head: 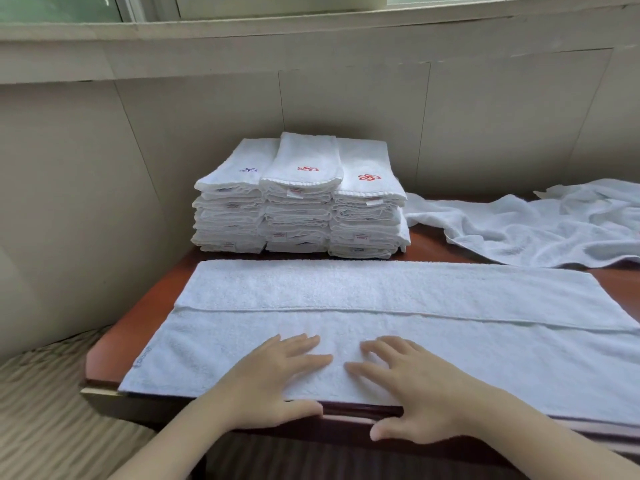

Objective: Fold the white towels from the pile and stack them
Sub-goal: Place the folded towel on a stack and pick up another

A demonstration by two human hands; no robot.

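At your left the striped carpet [41,393] runs beside a reddish-brown table [145,313] set against a pale panelled wall [104,168], with a window ledge [311,26] above. The towel [381,292] lies flat along the table's near edge, folded lengthwise so that a hem line runs across it from left to right. Your left hand [273,379] rests palm down on its near half, fingers straight and spread, gripping nothing, with the thumb over the table's front edge. Just beside it your right hand [419,386] lies the same way, fingers straight on the cloth and the thumb hanging off the edge. Behind the towel, three stacks of folded towels [298,199] stand side by side by the wall. They are thick terry with small embroidered marks, one blue and two red, and little labels at the folds. To the right the unfolded pile [540,226] sprawls, rumpled and soft.
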